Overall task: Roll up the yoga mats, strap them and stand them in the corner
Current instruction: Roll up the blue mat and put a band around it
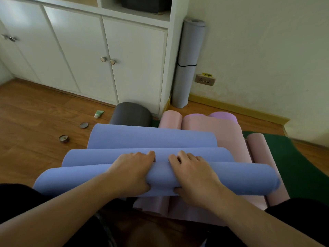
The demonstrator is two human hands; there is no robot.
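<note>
Now down on the blue mat [153,138], lying in soft waves across the floor in front of the white cabinet [85,56]. Left hand [131,172] and right hand [194,175] side by side on the nearest rolled fold — fingers curled over the top, thumbs tucked under, both clamped on the blue roll. Small gap between the two hands, roll bulging through it. Underneath, pink mats [210,125] spread loose, poking out beyond the blue one on the far and right sides; a purple roll [224,115] just behind them. Green mat [299,161] flat to the right of the pink pile. Dark grey roll [131,113] lying right at the cabinet's foot. Beside the cabinet's right end, in the corner, a grey mat [188,63] standing upright, rolled, a black cord around its middle — wall socket [204,79] just right of it. Left of the blue mat on the wood floor: small tube [98,114], round lid [83,125], little tin [64,138].
</note>
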